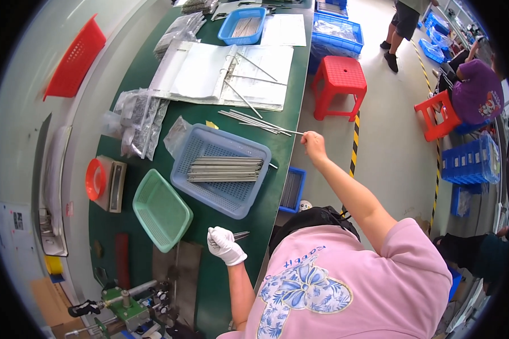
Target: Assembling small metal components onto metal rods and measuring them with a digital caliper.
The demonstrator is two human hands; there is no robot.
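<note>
The right hand, nearest the loose rods, pinches the right end of a thin rod; its long axis runs left and slightly far. The gloved left hand clasps dark slim pieces, well apart.

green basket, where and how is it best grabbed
Probably by the rim edge facing the gloved left hand, coming from that side, gripping over the lip: the green basket stands open side up with nothing seen inside, and that edge is uncovered.

A slim silver rod points left from the right hand.
</note>
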